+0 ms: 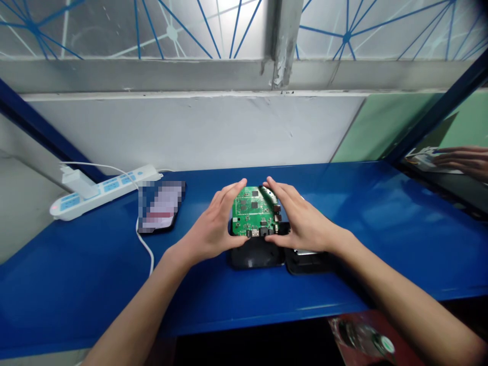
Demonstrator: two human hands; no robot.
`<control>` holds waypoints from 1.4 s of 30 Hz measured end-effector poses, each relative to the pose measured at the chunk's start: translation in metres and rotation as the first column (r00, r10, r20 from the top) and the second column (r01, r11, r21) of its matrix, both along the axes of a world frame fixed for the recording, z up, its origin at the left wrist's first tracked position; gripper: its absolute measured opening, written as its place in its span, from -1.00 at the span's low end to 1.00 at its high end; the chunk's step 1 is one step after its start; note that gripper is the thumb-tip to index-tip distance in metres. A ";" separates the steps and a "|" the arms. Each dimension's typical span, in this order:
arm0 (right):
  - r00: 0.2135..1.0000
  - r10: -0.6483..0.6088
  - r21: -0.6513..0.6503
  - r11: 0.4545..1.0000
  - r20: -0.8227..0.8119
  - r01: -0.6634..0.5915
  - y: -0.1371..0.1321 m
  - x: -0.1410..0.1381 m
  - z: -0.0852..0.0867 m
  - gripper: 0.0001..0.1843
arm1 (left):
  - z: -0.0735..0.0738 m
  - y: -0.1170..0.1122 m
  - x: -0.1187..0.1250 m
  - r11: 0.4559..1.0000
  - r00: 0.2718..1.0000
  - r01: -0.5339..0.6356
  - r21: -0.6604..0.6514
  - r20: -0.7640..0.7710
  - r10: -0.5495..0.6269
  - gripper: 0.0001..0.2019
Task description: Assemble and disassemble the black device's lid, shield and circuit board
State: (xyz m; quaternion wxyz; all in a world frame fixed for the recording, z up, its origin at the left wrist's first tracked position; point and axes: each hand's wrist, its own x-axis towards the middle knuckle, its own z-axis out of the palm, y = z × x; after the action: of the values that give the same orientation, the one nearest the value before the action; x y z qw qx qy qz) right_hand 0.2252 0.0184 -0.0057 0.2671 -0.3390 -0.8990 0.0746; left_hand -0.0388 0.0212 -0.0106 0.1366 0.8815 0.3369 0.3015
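A green circuit board (253, 211) with black connectors along its near edge is held between both my hands over the blue bench. My left hand (213, 223) grips its left edge, fingers curled over the top. My right hand (301, 218) grips the right edge, thumb at the near corner. Just below the board lies a black plastic case half (255, 256), and a second black case part (308, 262) lies to its right, partly under my right wrist.
The blue bench (381, 223) meets a white wall. A phone (160, 206) lies at left with a white cable (147, 249), beside a white power strip (99, 193) with a plug. Another person's hand (463, 160) is at far right, behind a dark blue post.
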 end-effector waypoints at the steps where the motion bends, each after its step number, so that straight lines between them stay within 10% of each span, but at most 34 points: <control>1: 1.000 0.007 -0.013 1.000 -0.005 -0.007 0.000 0.001 0.001 0.28 | 0.000 0.000 0.000 1.000 1.000 0.000 -0.009 0.002 0.000 0.11; 10: 0.999 0.018 -0.047 0.999 -0.029 -0.019 0.001 0.009 0.010 -0.01 | 0.004 0.000 -0.004 0.996 0.998 0.050 -0.073 0.045 -0.047 0.06; 30: 0.999 -0.032 -0.162 0.986 0.019 0.034 -0.001 0.006 0.010 0.14 | 0.013 -0.006 -0.008 0.969 0.997 0.031 -0.245 -0.055 -0.046 0.04; 42: 0.999 -0.047 -0.198 0.979 0.004 0.047 0.002 0.007 0.000 0.10 | 0.012 -0.015 -0.009 0.868 0.964 -0.077 -0.490 -0.259 -0.060 0.50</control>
State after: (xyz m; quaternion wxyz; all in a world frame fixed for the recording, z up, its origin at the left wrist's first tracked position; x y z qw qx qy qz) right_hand 0.2317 0.0204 -0.0059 0.2339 -0.3850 -0.8788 0.1577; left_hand -0.0473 0.0062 0.0018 0.3107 0.8474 0.4222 0.0847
